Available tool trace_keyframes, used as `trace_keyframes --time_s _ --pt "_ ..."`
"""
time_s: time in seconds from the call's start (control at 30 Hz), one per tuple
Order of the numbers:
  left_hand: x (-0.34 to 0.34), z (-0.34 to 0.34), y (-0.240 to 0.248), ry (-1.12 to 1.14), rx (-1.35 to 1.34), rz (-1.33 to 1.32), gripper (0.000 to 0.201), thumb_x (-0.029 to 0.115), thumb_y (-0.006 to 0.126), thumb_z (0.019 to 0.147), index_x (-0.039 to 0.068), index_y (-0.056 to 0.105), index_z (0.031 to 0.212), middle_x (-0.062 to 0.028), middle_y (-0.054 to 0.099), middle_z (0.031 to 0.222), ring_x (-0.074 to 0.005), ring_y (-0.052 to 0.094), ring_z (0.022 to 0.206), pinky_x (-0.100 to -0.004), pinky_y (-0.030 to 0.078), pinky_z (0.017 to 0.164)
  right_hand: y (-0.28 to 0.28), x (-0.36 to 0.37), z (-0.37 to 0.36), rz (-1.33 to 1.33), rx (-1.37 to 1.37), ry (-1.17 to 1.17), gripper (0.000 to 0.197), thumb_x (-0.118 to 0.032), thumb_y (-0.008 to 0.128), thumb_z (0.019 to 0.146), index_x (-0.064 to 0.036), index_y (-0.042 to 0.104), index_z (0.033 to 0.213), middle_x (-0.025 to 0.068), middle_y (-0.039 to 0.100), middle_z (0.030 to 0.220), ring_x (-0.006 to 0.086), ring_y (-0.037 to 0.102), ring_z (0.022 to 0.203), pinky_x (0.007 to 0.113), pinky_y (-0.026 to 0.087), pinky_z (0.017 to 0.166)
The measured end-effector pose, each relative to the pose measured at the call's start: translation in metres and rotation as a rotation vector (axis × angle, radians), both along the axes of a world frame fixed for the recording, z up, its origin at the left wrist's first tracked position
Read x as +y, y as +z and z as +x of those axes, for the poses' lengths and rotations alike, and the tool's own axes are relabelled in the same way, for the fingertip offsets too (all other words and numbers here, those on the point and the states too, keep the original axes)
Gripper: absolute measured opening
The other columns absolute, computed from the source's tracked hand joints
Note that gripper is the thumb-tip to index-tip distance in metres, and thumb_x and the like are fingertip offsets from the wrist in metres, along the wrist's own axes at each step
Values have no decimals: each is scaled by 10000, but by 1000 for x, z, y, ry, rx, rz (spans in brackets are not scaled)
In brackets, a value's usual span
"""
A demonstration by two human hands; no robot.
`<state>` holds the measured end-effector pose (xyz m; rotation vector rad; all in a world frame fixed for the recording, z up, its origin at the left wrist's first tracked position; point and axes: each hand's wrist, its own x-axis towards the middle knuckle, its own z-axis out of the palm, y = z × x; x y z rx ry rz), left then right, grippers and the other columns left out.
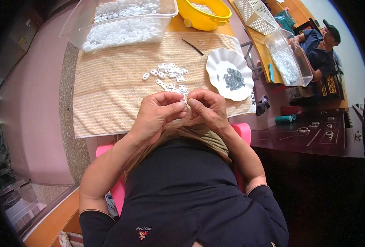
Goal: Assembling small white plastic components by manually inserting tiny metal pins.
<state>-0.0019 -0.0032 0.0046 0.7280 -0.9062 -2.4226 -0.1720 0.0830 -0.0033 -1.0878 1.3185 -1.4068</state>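
My left hand (162, 113) and my right hand (208, 108) meet at the near edge of a striped towel (112, 94). Between their fingertips they pinch a small white plastic piece (185, 101), mostly covered by the fingers. Just beyond my hands lies a loose pile of small white oval pieces with dark holes (170, 71). To the right stands a white scalloped plate (217, 61) with a heap of small dark grey bits (234, 79) on it. A thin black stick-like tool (192, 47) lies on the towel near the plate.
A clear plastic bin (127, 31) full of white pieces stands at the far left, beside a yellow tub (203, 18). At right, a co-worker (320, 49) sits by another clear bin (287, 61) and a white perforated basket (256, 16). A pink chair (242, 133) surrounds me.
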Motion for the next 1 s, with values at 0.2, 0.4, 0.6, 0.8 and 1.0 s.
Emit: trace_keyframes --time_s 0.2,0.4,0.6,0.8,1.0 --pt "1 -1 -1 7 -3 1 144 19 655 859 -27 623 992 -85 663 887 -134 651 770 -260 565 734 -3 -1 -1 -12 37 11 111 -64 625 902 32 624 958 9 608 787 50 554 610 187 474 530" --pt "1 0 -5 -10 -9 -16 172 40 657 861 -4 622 1024 -78 667 896 -135 657 783 -249 563 740 0 0 -2 24 53 39 106 -66 618 908 28 623 955 5 609 781 46 561 626 188 478 543" --pt "3 0 -6 6 -18 -19 176 32 654 861 -8 620 1030 -79 665 895 -136 658 778 -249 565 734 -2 0 -2 41 81 69 89 -69 594 925 18 607 940 -3 602 755 46 566 636 190 484 557" --pt "3 0 -7 12 -23 -68 167 28 655 859 -17 625 1017 -84 668 880 -134 656 765 -249 563 723 -2 -1 -2 34 101 91 91 -70 578 933 17 601 924 8 607 740 60 586 651 203 492 569" --pt "6 -2 -9 21 -38 -136 150 15 655 854 -32 631 995 -96 672 860 -136 652 752 -254 555 716 0 -2 -3 13 204 101 95 -69 583 928 21 607 904 21 624 746 72 603 668 211 502 586"
